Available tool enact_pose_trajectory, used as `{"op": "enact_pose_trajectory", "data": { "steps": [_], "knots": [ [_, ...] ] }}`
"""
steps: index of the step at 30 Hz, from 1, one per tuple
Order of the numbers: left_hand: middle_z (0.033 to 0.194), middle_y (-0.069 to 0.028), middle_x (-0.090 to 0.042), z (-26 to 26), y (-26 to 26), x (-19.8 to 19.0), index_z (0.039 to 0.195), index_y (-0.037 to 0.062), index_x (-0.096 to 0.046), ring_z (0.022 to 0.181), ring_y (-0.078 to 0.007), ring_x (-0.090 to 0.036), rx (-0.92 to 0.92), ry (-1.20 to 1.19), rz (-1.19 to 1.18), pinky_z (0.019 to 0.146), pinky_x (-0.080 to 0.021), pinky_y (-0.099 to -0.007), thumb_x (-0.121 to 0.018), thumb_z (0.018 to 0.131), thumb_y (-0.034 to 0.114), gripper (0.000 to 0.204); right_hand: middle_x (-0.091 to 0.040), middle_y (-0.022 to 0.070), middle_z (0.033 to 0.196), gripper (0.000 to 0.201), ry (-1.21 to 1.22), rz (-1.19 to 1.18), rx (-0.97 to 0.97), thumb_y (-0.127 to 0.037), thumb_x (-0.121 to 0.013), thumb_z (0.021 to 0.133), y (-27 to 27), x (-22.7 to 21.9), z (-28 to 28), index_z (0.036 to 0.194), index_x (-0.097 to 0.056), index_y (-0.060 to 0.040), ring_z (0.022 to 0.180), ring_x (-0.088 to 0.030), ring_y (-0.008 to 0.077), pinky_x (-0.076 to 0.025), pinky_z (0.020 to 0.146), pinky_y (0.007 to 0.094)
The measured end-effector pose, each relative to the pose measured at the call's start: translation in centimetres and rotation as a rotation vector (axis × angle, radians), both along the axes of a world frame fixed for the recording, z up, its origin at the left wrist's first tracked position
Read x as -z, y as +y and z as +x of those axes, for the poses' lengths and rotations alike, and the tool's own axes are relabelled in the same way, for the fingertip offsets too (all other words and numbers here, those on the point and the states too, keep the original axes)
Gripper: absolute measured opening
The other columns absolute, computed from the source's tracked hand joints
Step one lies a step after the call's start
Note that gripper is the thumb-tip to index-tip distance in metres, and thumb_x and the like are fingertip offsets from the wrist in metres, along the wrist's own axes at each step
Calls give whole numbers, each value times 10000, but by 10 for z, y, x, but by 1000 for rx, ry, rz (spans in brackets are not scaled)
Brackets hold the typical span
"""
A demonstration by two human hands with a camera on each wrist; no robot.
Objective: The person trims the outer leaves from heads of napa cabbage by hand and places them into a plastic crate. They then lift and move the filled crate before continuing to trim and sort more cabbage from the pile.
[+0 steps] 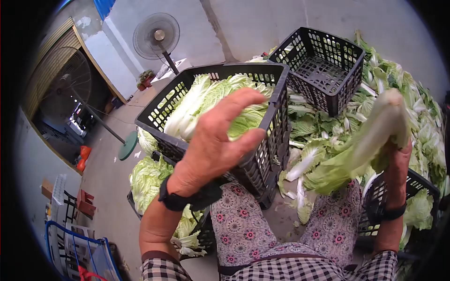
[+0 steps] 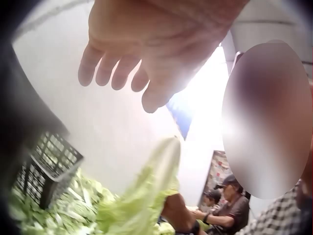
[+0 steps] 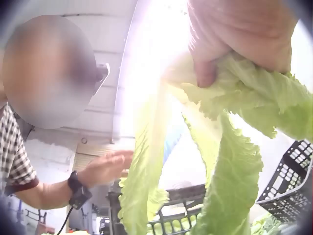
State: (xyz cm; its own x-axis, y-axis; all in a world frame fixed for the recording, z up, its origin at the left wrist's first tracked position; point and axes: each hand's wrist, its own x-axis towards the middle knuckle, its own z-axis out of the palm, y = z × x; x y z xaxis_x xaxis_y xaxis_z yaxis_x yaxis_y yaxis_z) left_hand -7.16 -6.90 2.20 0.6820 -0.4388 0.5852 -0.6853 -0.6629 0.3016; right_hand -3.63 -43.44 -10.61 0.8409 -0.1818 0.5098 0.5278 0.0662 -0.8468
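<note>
My right hand [image 1: 398, 161] grips a napa cabbage [image 1: 363, 145] at the right, its pale stem end up and green leaves drooping. In the right wrist view the thumb presses into the leaves [image 3: 234, 171], which spread and hang loosely below the hand. My left hand [image 1: 215, 138] is raised in front of the black crate [image 1: 281, 117], thumb and fingers spread apart with nothing between them. Inside that crate lie several cabbages [image 1: 201, 105]. The left wrist view shows the left palm [image 2: 151, 39] with its fingers extended.
A second black crate [image 1: 347, 86] stands on a heap of cabbage leaves [image 1: 417, 112] by the wall. Another crate [image 1: 429, 180] is low at the right. More cabbages [image 1: 150, 175] lie lower left. Fans [image 1: 159, 35] stand behind. Other people [image 2: 232, 205] sit in the background.
</note>
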Motion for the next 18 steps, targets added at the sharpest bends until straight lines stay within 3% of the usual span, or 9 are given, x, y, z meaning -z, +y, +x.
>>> {"op": "enact_pose_trajectory", "data": {
  "steps": [3,5,7,10,12,14,16,18],
  "knots": [
    [1077,-85,-626,15,77,6,1084,17,-592,1026,-174,-580,-401,70,-52,861,-461,-310,-607,803,137,306,-536,82,1149,392,-6,399,69,-246,-453,927,-78,24,-5,1262,-437,-43,975,-571,183,-497,840,336],
    [923,-74,-653,26,116,19,1037,-4,-600,892,-147,-610,-484,83,-65,810,-480,-298,-598,819,143,263,-525,90,1140,384,-46,523,169,-269,-408,943,-137,34,-21,1252,-437,-42,957,-565,190,-492,824,334],
    [825,-94,-653,32,147,35,1018,4,-605,774,-153,-619,-534,112,-72,714,-482,-286,-602,816,172,262,-505,101,1172,401,-68,462,302,-240,-423,923,-182,38,-41,1269,-418,-38,1000,-537,203,-462,859,339],
    [697,-92,-625,32,142,38,984,1,-611,632,-143,-590,-589,205,-91,610,-466,-276,-598,821,189,249,-476,118,1219,438,-74,226,568,-196,-445,893,-236,36,-72,1296,-389,-32,1065,-496,223,-416,911,346],
    [602,-72,-577,31,136,37,955,-9,-612,543,-123,-537,-592,186,-90,544,-435,-272,-595,829,192,238,-456,129,1251,469,-49,-34,759,-166,-460,874,-263,33,-93,1313,-370,-28,1108,-468,236,-386,945,351],
    [607,-76,-580,30,136,40,957,-11,-610,545,-124,-542,-583,157,-123,549,-438,-271,-596,832,192,238,-436,140,1282,506,-45,-354,940,-136,-475,854,-284,35,-109,1330,-350,-24,1152,-440,249,-356,980,355],
    [630,-81,-597,28,137,40,958,-11,-607,558,-122,-551,-592,129,-116,558,-442,-268,-599,835,187,233,-417,151,1314,545,-47,-691,1013,-107,-490,834,-303,43,-123,1348,-331,-20,1195,-413,263,-325,1014,360],
    [647,-83,-607,29,137,41,954,-12,-608,570,-120,-555,-576,110,-127,569,-448,-264,-598,836,182,228,-397,162,1346,588,-22,-1028,940,-77,-505,814,-319,71,-133,1365,-312,-16,1238,-385,276,-295,1049,365]
  ]
}}
